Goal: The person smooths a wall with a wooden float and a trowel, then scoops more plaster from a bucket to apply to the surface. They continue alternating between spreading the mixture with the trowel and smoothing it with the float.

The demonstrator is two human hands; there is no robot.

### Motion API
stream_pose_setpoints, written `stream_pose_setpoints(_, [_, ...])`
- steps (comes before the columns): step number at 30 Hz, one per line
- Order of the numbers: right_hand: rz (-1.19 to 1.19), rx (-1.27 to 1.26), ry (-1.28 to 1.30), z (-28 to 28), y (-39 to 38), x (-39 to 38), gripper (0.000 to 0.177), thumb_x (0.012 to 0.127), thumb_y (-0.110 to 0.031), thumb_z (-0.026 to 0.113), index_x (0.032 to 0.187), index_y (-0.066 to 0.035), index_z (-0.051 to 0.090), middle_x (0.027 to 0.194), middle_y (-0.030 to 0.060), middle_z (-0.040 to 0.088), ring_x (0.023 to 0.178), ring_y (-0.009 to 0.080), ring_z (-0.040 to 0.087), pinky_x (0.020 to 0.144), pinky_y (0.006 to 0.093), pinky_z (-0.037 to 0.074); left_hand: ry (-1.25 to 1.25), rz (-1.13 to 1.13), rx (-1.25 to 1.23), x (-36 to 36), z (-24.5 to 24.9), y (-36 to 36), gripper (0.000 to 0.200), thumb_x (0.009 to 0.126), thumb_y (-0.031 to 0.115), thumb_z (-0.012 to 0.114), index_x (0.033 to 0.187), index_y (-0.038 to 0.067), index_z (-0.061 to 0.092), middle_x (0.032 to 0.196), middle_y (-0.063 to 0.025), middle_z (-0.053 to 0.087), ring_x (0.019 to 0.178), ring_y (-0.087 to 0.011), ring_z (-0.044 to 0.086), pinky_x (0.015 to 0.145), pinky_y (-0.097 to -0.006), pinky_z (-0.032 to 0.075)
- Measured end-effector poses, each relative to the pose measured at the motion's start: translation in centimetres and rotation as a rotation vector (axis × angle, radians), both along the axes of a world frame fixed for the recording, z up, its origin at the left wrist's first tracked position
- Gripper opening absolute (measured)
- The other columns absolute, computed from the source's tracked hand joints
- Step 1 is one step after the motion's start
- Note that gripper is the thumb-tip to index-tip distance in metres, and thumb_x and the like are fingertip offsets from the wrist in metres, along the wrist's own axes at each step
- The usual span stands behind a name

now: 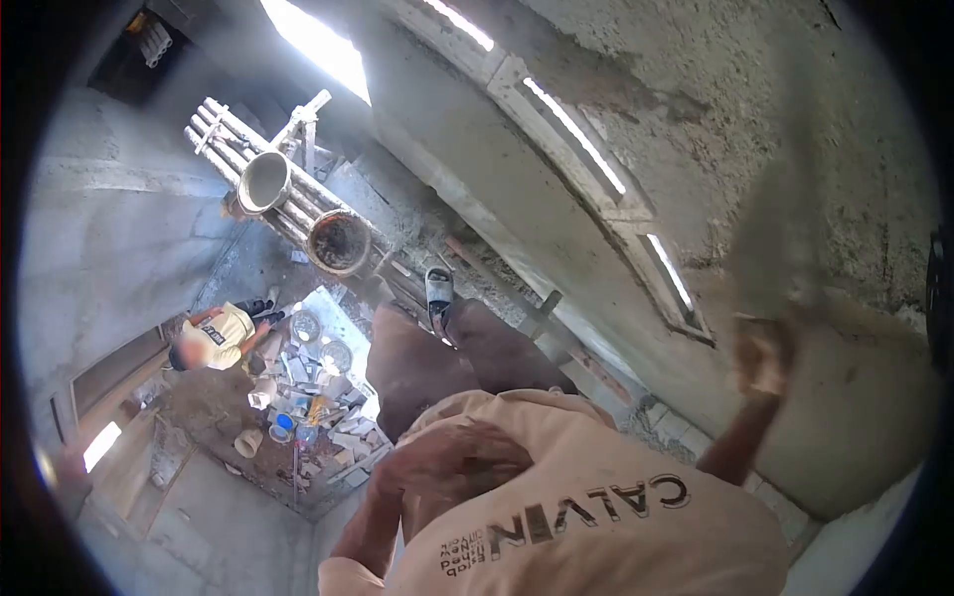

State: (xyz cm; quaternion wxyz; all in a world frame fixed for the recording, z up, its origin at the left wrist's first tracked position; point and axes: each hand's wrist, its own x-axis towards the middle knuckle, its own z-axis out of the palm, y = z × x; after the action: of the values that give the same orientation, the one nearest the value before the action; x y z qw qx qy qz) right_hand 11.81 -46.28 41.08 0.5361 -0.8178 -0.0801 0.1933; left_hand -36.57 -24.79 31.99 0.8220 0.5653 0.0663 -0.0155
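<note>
My right hand (pixel 765 363) is raised at the wall on the right, fingers wrapped round the handle of a trowel (pixel 785 223). The trowel's blade is smeared by motion and points up along the rough plaster of the wall (pixel 686 129). My left hand (pixel 467 457) lies against the front of my light shirt (pixel 606 507) at the belly, in shadow, with its fingers loosely stretched and nothing showing in them. Ahead of my legs, a mortar-crusted bucket (pixel 339 243) stands on the pole scaffold (pixel 298 214), beside a paler bucket (pixel 264 183).
A slipper (pixel 438 286) shows on my foot at the scaffold. Far below on the left, another person (pixel 221 333) is near scattered rubble, containers and a blue item (pixel 285 422). Narrow bright openings (pixel 576 134) run through the wall beside me.
</note>
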Motion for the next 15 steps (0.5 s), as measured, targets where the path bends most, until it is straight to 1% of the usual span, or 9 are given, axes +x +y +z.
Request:
stream_pose_setpoints(2, [0.118, -0.258, 0.299, -9.9, 2.2, -3.2, 0.018, 0.094, -0.021, 0.070, 0.099, -0.004, 0.064, 0.078, 0.0036, 0.058, 0.063, 0.0121, 0.055, 0.053, 0.0298, 0.046, -0.018, -0.065, -0.024, 1.0, 1.3, 0.6, 0.019, 0.098, 0.015, 0.063, 0.108, 0.001, 0.071, 0.108, -0.0078, 0.071, 0.096, -0.0234, 0.067, 0.085, -0.0367, 0.053])
stream_pose_setpoints(3, [0.175, -0.345, 0.412, -13.9, 2.3, -5.2, 0.017, 0.095, -0.021, 0.069, 0.089, -0.005, 0.066, 0.068, 0.0018, 0.056, 0.055, 0.0109, 0.053, 0.048, 0.0306, 0.043, -0.027, -0.093, -0.027, 1.3, 2.1, 0.9, 0.018, 0.098, 0.014, 0.063, 0.108, 0.001, 0.071, 0.108, -0.0080, 0.071, 0.096, -0.0233, 0.067, 0.085, -0.0367, 0.053])
stream_pose_setpoints(4, [0.228, -0.410, 0.459, -16.2, 1.7, -7.3, 0.022, 0.096, -0.021, 0.068, 0.080, -0.006, 0.068, 0.059, 0.0001, 0.055, 0.047, 0.0098, 0.050, 0.043, 0.0313, 0.040, -0.019, -0.121, -0.031, 0.9, 2.7, 1.3, 0.017, 0.098, 0.013, 0.063, 0.108, 0.001, 0.071, 0.108, -0.0082, 0.070, 0.097, -0.0231, 0.067, 0.085, -0.0366, 0.053])
stream_pose_setpoints(5, [0.408, -0.538, 0.332, -16.8, 0.2, -8.3, 0.022, 0.096, -0.018, 0.065, 0.079, -0.004, 0.069, 0.058, 0.0027, 0.057, 0.044, 0.0105, 0.051, 0.040, 0.0308, 0.039, -0.013, -0.141, -0.041, 0.6, 3.2, 1.7, 0.016, 0.098, 0.012, 0.064, 0.107, 0.001, 0.071, 0.109, -0.0084, 0.070, 0.097, -0.0230, 0.067, 0.085, -0.0366, 0.053])
stream_pose_setpoints(6, [0.439, -0.504, 0.222, -20.0, -3.5, -8.7, 0.022, 0.096, -0.016, 0.064, 0.080, -0.001, 0.069, 0.060, 0.0052, 0.061, 0.043, 0.0117, 0.053, 0.038, 0.0315, 0.041, -0.009, -0.149, -0.041, 0.1, 3.6, 2.0, 0.015, 0.098, 0.011, 0.064, 0.107, 0.001, 0.071, 0.109, -0.0086, 0.070, 0.098, -0.0228, 0.067, 0.085, -0.0365, 0.053])
stream_pose_setpoints(7, [0.429, -0.502, 0.387, -17.7, -2.6, -10.3, 0.024, 0.096, -0.017, 0.064, 0.082, 0.002, 0.070, 0.062, 0.0067, 0.063, 0.041, 0.0133, 0.054, 0.038, 0.0328, 0.042, -0.011, -0.154, -0.044, 0.0, 4.0, 2.3, 0.014, 0.098, 0.010, 0.064, 0.107, 0.001, 0.071, 0.109, -0.0088, 0.070, 0.098, -0.0227, 0.067, 0.085, -0.0364, 0.053])
stream_pose_setpoints(10, [0.450, -0.600, 0.291, -19.5, -4.9, -11.2, 0.027, 0.096, -0.020, 0.066, 0.083, 0.003, 0.071, 0.062, 0.0075, 0.064, 0.041, 0.0143, 0.055, 0.040, 0.0325, 0.044, -0.035, -0.140, -0.018, 1.0, 4.9, 2.8, 0.012, 0.098, 0.007, 0.064, 0.106, 0.002, 0.071, 0.109, -0.0095, 0.069, 0.099, -0.0222, 0.066, 0.085, -0.0363, 0.052])
stream_pose_setpoints(13, [0.708, -0.669, -0.091, -19.3, -1.7, -10.5, 0.033, 0.091, -0.029, 0.073, 0.086, 0.004, 0.072, 0.065, 0.0141, 0.067, 0.058, 0.0212, 0.065, 0.061, 0.0416, 0.053, -0.052, -0.143, 0.018, 2.3, 5.4, 2.4, 0.011, 0.099, 0.006, 0.065, 0.106, 0.002, 0.071, 0.108, -0.0095, 0.069, 0.099, -0.0216, 0.067, 0.084, -0.0362, 0.053])
stream_pose_setpoints(15, [0.763, -0.527, -0.329, -20.7, -0.5, -9.3, 0.027, 0.092, -0.024, 0.069, 0.082, 0.001, 0.072, 0.062, 0.0094, 0.064, 0.049, 0.0171, 0.060, 0.050, 0.0365, 0.047, -0.047, -0.162, 0.032, 2.3, 5.6, 2.0, 0.010, 0.099, 0.006, 0.066, 0.106, 0.002, 0.071, 0.107, -0.0093, 0.070, 0.098, -0.0212, 0.067, 0.082, -0.0362, 0.053])
